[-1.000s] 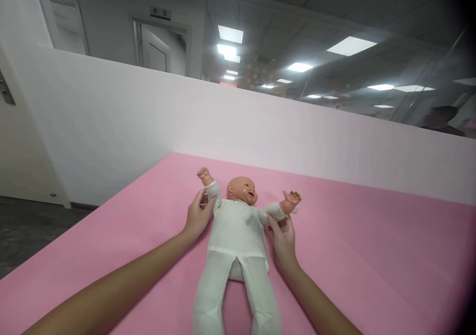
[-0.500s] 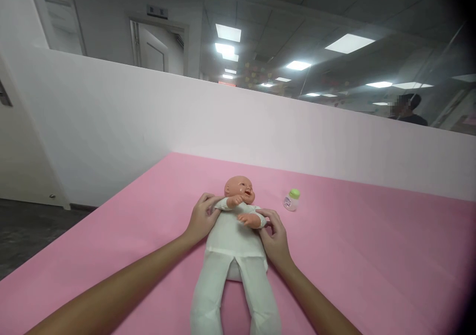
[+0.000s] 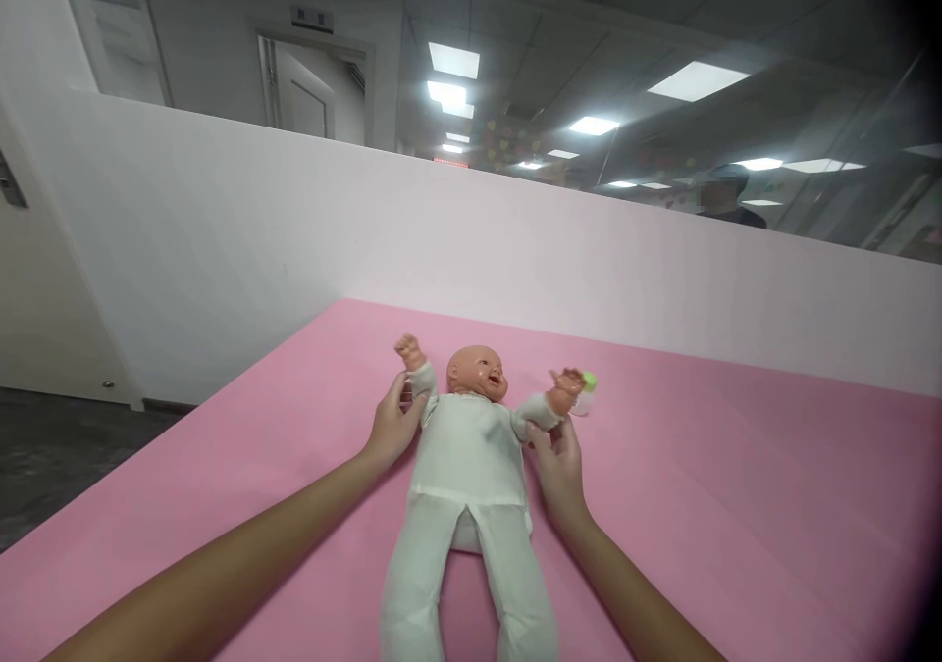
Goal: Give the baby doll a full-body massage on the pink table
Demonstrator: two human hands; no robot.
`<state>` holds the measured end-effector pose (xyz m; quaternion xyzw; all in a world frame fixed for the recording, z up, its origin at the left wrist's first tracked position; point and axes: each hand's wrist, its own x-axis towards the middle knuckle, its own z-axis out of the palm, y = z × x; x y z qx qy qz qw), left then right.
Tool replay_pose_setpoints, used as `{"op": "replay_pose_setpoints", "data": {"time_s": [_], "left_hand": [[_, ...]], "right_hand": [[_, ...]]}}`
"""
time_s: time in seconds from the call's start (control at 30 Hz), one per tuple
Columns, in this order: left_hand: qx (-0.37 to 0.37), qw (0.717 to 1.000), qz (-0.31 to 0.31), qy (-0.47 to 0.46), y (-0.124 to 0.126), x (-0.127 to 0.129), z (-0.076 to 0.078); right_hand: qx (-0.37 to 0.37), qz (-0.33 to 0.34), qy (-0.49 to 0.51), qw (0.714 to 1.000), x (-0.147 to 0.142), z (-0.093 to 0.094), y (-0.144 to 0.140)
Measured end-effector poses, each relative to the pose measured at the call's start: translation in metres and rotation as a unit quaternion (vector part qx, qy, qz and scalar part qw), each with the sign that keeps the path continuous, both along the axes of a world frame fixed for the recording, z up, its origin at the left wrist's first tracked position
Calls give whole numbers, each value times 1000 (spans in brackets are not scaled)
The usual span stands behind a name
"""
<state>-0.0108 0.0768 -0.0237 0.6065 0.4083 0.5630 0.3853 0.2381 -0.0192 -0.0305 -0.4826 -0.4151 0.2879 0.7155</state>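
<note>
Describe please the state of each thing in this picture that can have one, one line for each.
Doll: lying face up on the pink surface, arms spread, legs apart.
Left hand: closed around the doll's arm nearest it.
Right hand: closed around the doll's other arm.
Bottle: green cap on, partly hidden behind the doll's hand.
Ceiling lights: lit.
Far door: open.
</note>
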Motion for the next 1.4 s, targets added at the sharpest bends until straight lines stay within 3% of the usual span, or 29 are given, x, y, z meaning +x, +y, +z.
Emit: {"op": "replay_pose_setpoints", "data": {"time_s": [0.07, 0.17, 0.23, 0.37, 0.53, 0.73, 0.87, 0.97, 1.1, 1.17, 1.27, 1.4], "left_hand": [[52, 997, -24, 57, -4, 2, 3], [139, 979, -53, 140, -10, 4, 5], [171, 969, -55, 168, -12, 5, 6], [129, 981, -46, 137, -11, 4, 6], [16, 1000, -19, 9, -2, 1, 1], [-35, 998, 15, -43, 5, -1, -6], [-9, 1000, 6, -29, -1, 2, 1], [28, 1000, 9, 7, -9, 3, 9], [102, 990, 6, 92, -16, 5, 14], [145, 981, 1, 129, -17, 6, 13], [160, 978, -2, 137, -17, 7, 11], [93, 992, 1, 88, -13, 5, 10]], "right_hand": [[28, 17, -121, 992, -2, 2, -4], [87, 40, -302, 948, -4, 6, -9], [108, 35, -354, 928, -4, 7, -10], [80, 33, -311, 947, -5, 6, -8], [12, 39, -116, 992, -5, 5, -6], [-12, 10, 47, 999, 2, 1, 0], [-2, 14, 14, 1000, 2, -1, 0], [29, 41, -99, 994, -1, 1, -4], [98, 74, -300, 946, -4, 6, -9], [114, 68, -342, 930, -4, 6, -10], [104, 50, -322, 940, -3, 4, -8], [54, 62, -191, 978, -3, 1, -4]]}}
